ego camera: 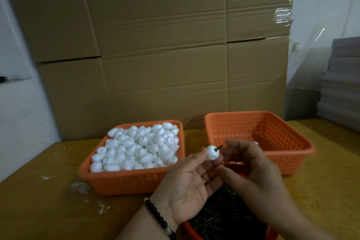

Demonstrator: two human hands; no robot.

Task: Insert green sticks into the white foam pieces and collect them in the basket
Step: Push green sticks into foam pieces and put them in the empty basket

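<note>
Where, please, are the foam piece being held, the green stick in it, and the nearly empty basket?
foam piece (212, 153), head view, its white front face.
green stick (219, 147), head view, its exposed shaft.
nearly empty basket (290, 149), head view, its right front rim.

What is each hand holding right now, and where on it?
The left hand pinches the white foam piece by its sides with its fingers. The right hand pinches the outer end of the green stick.

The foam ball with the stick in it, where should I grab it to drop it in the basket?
Pinch the foam ball's round white sides from below, as the left hand does. The green stick juts up to the right, thin and easy to pull loose, so leave it alone.
</note>
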